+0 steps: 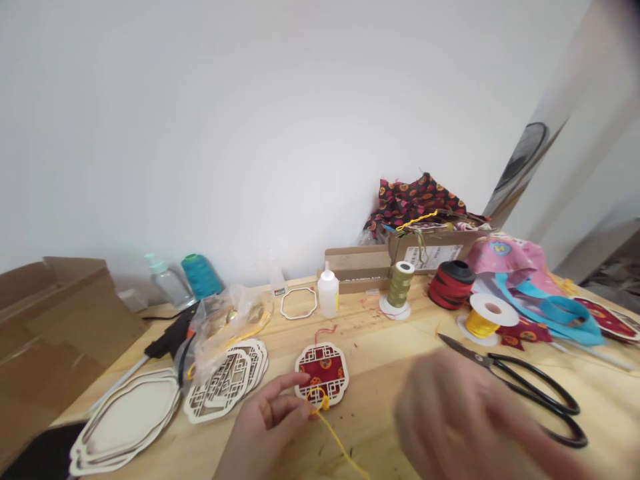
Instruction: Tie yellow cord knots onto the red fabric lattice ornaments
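Note:
A white cut-out wooden ornament (321,373) with red patterned fabric lies on the table, a red loop at its top. Over its lower edge is a knotted yellow cord (325,403), pinched between the thumb and fingers of my left hand (275,417). One end of the cord runs down toward the bottom edge of the view. Smeared by motion, my right hand (450,413) is to the right, beside black-handled scissors (530,393). Its fingers cannot be made out.
Stacked wooden lattice pieces (220,387) and blank wooden plates (130,420) lie at left, near a cardboard box (65,340). Along the back stand a glue bottle (328,293), an olive thread spool (401,287), a red thread cone (451,285) and a yellow cord spool (487,317).

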The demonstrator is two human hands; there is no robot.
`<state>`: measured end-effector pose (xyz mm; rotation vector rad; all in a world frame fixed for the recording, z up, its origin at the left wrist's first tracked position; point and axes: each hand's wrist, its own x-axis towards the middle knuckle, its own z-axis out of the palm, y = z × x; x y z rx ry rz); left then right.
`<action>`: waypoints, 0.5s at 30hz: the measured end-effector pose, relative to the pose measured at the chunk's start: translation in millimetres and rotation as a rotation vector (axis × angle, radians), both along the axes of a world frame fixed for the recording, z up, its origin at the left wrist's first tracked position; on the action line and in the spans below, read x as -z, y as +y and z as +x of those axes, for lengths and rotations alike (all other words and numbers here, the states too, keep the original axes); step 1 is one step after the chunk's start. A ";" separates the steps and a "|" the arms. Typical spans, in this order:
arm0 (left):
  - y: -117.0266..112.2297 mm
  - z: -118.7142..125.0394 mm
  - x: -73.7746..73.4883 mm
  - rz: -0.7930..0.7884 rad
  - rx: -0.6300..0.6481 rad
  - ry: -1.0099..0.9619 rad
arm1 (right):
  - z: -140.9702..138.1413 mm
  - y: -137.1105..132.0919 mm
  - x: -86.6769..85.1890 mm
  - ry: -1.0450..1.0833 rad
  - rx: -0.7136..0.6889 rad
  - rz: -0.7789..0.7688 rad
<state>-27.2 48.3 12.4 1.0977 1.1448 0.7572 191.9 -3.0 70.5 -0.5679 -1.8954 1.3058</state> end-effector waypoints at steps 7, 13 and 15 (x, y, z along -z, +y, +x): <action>-4.1 3.3 -0.6 -0.052 0.041 -0.004 | -57.6 21.6 43.8 -0.808 0.499 0.315; -2.1 2.2 -1.5 0.004 0.095 0.028 | -53.7 20.9 47.2 -0.685 0.483 0.307; -1.8 1.6 -3.1 -0.006 0.121 0.047 | -52.6 22.2 46.5 -0.647 0.523 0.246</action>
